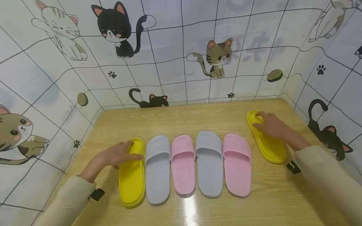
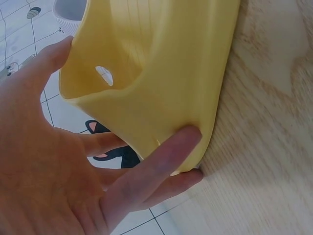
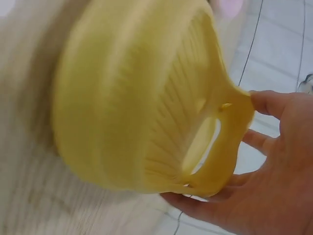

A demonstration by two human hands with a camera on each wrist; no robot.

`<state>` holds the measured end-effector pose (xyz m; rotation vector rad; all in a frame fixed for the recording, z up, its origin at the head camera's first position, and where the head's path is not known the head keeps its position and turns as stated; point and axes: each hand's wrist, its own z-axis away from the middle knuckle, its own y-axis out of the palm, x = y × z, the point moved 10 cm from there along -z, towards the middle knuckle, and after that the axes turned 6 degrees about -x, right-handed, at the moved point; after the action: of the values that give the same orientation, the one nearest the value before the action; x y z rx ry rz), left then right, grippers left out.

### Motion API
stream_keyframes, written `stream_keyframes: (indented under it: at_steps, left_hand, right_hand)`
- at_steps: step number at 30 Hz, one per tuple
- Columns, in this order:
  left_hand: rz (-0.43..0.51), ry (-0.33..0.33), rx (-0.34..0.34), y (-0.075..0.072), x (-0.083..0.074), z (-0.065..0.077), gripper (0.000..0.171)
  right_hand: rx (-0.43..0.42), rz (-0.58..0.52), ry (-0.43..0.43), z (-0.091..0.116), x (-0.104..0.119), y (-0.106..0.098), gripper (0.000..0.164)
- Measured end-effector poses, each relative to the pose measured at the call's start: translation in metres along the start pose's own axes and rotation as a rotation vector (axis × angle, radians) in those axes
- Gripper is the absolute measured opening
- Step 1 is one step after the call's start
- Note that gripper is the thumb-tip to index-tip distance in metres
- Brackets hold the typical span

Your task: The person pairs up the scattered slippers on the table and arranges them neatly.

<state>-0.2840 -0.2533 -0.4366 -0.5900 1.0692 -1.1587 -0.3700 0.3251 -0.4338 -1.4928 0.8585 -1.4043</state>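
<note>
6 slide slippers are set out on a pale wood-grain table [image 1: 181, 121]. At the left end of a row lies a glossy yellow moulded-plastic slipper [image 1: 131, 185], followed rightward by a matte grey slipper [image 1: 157, 171], a matte pink slipper [image 1: 183, 168], a 2nd grey slipper [image 1: 210, 166] and a 2nd pink slipper [image 1: 237, 169]. At the right of the frame, apart from the row and farther up, a 2nd yellow slipper [image 1: 270, 149] is seen, slightly slanted. The strap of the left-end yellow slipper is clasped between thumb and fingers by the left hand [image 1: 114, 155]; the strap of the other is likewise pinched by the right hand [image 1: 272, 125]. Whether the right-side sole is quite lifted cannot be told. The step in hand is judged to be the positioning of the yellow slippers; for the next move, a steady strap hold and a level sole seem to be called for, with the row left undisturbed. No brand or label can be read on any slipper; on the cat-printed white wall covering [image 1: 175, 75], faint bluish marks at upper right are too blurred to be read.
</note>
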Motion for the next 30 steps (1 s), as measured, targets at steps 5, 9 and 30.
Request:
stream_keyframes:
  at_steps: [5,9,30]
  left_hand:
    - [-0.004,0.001,-0.004,0.0,-0.001,0.0,0.111]
    - [0.0,-0.001,-0.002,0.0,-0.001,0.001,0.111]
    - [-0.005,-0.005,-0.002,0.0,-0.001,-0.001,0.112]
  right_hand:
    - [-0.012,-0.055,0.055,-0.013,-0.013,-0.006,0.064]
    - [-0.035,-0.054,0.063,-0.022,-0.019,-0.012,0.06]
    - [-0.179,-0.08,0.112,-0.048,-0.03,-0.027,0.051]
